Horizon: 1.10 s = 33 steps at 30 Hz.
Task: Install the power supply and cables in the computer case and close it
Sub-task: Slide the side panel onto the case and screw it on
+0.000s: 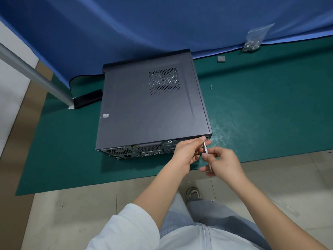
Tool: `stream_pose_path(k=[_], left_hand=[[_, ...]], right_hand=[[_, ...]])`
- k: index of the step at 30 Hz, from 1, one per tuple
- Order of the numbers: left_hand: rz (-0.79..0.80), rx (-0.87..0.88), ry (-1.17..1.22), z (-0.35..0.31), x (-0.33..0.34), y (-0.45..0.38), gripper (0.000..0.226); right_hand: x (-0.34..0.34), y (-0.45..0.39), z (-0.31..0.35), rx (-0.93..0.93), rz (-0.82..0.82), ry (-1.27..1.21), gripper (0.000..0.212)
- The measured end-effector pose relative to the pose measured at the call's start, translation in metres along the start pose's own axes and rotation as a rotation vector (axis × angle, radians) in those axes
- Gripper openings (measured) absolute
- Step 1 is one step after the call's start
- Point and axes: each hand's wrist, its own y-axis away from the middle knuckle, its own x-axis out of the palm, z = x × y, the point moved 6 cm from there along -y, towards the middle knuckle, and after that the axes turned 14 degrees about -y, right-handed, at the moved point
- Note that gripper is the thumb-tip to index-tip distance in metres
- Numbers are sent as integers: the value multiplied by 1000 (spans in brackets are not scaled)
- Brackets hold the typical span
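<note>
Both hands meet at the rear right corner of the computer case [151, 105], close to the near edge of the bench [261, 114]. Left hand [187, 152] has its fingers curled, and thumb and forefinger pinch the upper end of a slim silver screwdriver [206, 150] right where its tip reaches the case's back panel. Right hand [223, 162] wraps loosely round the lower part of the same tool, fingers curled about the shaft. Whether a screw sits under the tip cannot be told.

The case lies flat on the green mat that covers the bench, its dark side panel on and facing up, a perforated vent [164, 81] towards the far right of that panel. Its back panel, with a fan grille and ports, faces the person at the near edge.

A single loose screw [210, 86] lies on the mat to the right of the case, well apart from it. Towards the far right corner sit a small grey square pad [221, 59] and a clear plastic bag of hardware [253, 40] against the blue cloth [144, 24].
</note>
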Motion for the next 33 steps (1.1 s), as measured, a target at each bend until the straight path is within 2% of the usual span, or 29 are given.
stream_pose_path(k=[6, 10, 16, 20, 24, 28, 33], left_hand=[[-82, 29, -4, -1, 1, -2, 8], [-98, 48, 29, 0, 3, -2, 8], [-31, 56, -14, 0, 1, -3, 9], [23, 40, 36, 1, 2, -2, 12], [40, 33, 54, 2, 3, -1, 10], [66, 28, 29, 3, 3, -2, 11], [12, 58, -19, 3, 2, -3, 19]], right_hand=[[2, -1, -2, 14, 38, -8, 24], [2, -1, -1, 44, 61, -53, 21], [-4, -2, 2, 44, -33, -15, 12], [-1, 0, 8, 13, -61, 80, 18], [0, 0, 11, -12, -78, 161, 16], [1, 0, 9, 4, -50, 84, 10], [2, -2, 2, 64, -4, -4, 19]])
